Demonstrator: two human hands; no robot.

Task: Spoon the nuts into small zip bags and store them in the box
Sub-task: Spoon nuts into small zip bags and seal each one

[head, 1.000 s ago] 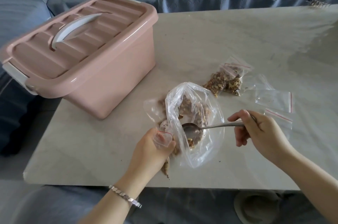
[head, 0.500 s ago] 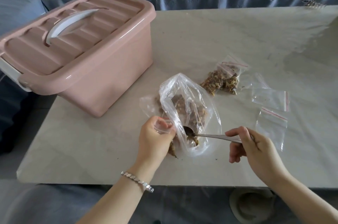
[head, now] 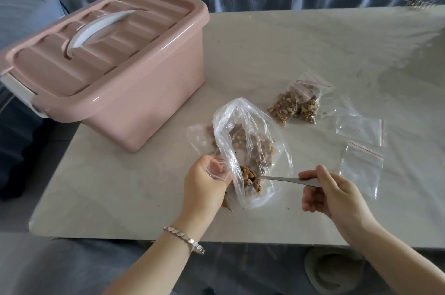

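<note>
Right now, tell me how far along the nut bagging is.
Done: filled zip bags lie on the table. In hand: the right hand holds a loaded spoon in the big bag; the left hand holds a small bag. Left: empty bags, and the pink box, lid on.

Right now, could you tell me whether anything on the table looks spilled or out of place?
Only slightly: a few nut crumbs lie loose on the table beside the near end of the large nut bag, outside any bag. The loaded spoon is inside that bag, and the pink box sits closed and level.
</note>
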